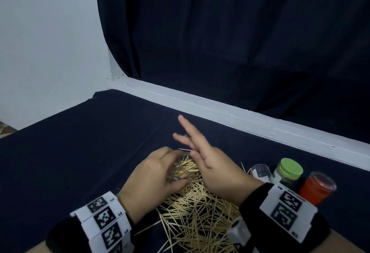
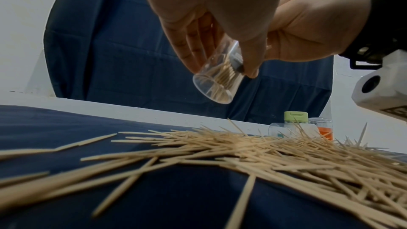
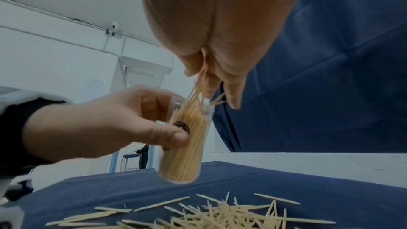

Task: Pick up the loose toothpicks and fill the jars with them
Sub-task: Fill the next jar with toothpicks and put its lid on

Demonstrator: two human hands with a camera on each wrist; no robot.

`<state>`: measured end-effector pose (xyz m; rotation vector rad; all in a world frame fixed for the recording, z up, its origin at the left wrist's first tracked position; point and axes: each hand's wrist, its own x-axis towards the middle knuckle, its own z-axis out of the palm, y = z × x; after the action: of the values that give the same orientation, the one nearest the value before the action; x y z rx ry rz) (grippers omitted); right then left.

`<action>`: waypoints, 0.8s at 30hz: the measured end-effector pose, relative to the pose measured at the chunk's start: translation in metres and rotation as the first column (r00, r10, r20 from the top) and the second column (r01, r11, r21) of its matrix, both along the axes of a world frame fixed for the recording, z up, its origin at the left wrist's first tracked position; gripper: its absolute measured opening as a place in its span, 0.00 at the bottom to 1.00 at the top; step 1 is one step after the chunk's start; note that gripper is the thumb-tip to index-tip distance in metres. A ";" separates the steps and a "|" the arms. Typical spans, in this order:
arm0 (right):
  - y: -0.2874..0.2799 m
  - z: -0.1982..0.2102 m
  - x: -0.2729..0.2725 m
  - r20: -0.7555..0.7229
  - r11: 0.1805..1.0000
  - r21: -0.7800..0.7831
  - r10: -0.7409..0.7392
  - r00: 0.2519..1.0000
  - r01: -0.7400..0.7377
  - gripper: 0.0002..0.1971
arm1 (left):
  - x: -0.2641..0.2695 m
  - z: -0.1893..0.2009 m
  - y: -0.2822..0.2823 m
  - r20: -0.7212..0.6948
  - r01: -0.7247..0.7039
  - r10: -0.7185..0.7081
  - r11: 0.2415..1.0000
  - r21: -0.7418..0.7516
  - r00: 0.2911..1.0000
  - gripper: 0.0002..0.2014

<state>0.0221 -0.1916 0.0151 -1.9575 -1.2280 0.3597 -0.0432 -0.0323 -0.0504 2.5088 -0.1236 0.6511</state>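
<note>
A loose heap of thin, pale wooden toothpicks (image 1: 197, 212), each tapered to a point, lies criss-crossed on the dark blue cloth of the table (image 1: 66, 152) at its near edge, between the person's two wrists. Both wrists wear black bands carrying white blocks printed with square black-and-white markers.

Just above the far side of the heap, the left hand (image 1: 154, 178) grips a clear plastic jar (image 3: 187, 138), a slim smooth cylinder held clear of the cloth and tilted, thumb on one side and fingers curled round the other. The jar is packed close with upright toothpicks. At its open mouth the right hand (image 1: 216, 164) pinches a small bunch of toothpicks (image 3: 198, 90) between thumb and fingertips, their lower ends already inside the rim; the other fingers (image 1: 188, 128) are splayed straight out.

Toward the table's right edge, beside the heap, sit three more containers close together: an empty clear jar (image 1: 260, 170) lying on its side, an upright jar with a round green cap (image 1: 290, 168), and a clear jar with orange-red contents (image 1: 316, 186).

Beyond the table's far edge runs a white painted ledge (image 1: 240, 112), and behind it hangs a dark blue curtain (image 1: 240, 32) in soft folds.
</note>
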 end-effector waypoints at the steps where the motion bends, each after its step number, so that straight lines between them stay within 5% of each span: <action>1: 0.001 -0.002 -0.001 0.029 0.999 -0.040 0.022 0.999 -0.021 0.41 | 0.000 0.000 0.000 0.005 0.001 -0.001 1.000 -0.001 1.000 0.29; 5: -0.001 -0.004 0.000 0.019 1.000 0.002 0.005 1.000 -0.005 0.44 | 0.000 0.000 0.000 0.014 0.002 -0.002 1.000 0.000 1.000 0.29; 8: -0.007 -0.003 0.004 -0.051 0.948 0.229 -0.215 0.975 0.221 0.27 | 0.000 0.000 0.001 0.046 -0.011 0.011 1.000 0.012 0.999 0.27; 11: -0.014 -0.003 0.006 -0.086 0.907 0.207 -0.356 0.930 0.366 0.16 | 0.000 -0.001 0.003 0.086 -0.047 0.045 0.999 0.022 0.995 0.28; 14: -0.016 -0.009 0.001 -0.089 0.915 0.151 -0.363 0.927 0.373 0.10 | 0.001 -0.002 0.002 0.122 -0.057 0.053 0.998 0.029 0.991 0.28; 20: -0.008 -0.024 -0.003 0.190 0.918 0.258 -0.354 0.916 0.302 0.06 | 0.000 -0.001 -0.003 0.138 0.027 -0.043 0.993 0.119 0.989 0.26; 24: -0.007 -0.031 -0.007 0.232 0.935 0.244 -0.315 0.920 0.258 0.03 | -0.001 -0.003 -0.004 0.165 0.038 -0.056 0.994 0.106 0.985 0.26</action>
<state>0.0152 -0.1986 -0.0155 -2.0071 -1.0675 -0.1865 -0.0445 -0.0364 -0.0538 2.5367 -0.2836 0.8565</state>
